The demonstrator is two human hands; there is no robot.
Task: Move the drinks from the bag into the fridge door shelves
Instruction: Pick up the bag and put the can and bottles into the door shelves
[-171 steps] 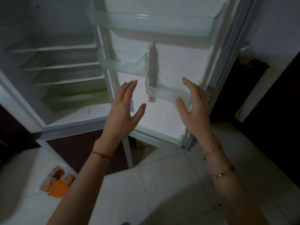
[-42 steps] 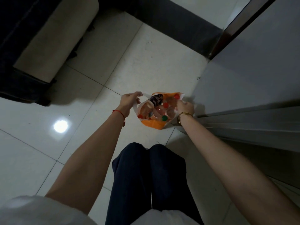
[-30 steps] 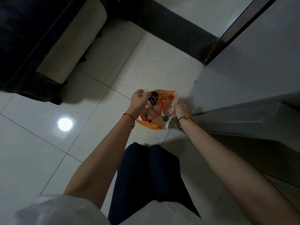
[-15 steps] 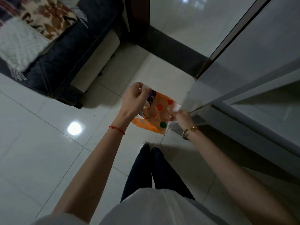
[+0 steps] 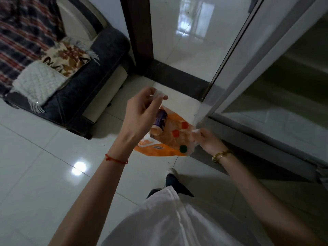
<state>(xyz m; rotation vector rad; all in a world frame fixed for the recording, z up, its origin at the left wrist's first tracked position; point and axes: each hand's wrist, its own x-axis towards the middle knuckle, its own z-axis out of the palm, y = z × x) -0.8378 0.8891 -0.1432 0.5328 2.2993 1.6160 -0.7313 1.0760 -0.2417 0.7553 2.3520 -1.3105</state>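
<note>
Orange bag (image 5: pixel 159 150), drinks inside: left hand (image 5: pixel 140 118) pinches its raised handle, purple bottle (image 5: pixel 160 119) just below those fingers, tilted, cap hidden; right hand (image 5: pixel 207 141) pinches bag's lower right edge; left nearer.

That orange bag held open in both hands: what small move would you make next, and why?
Probably carry the bag toward the open fridge door on the right. Left hand and right hand each pinch a handle, holding the bag off the floor. Red caps and a green cap show the drinks inside, none taken out yet.
</note>
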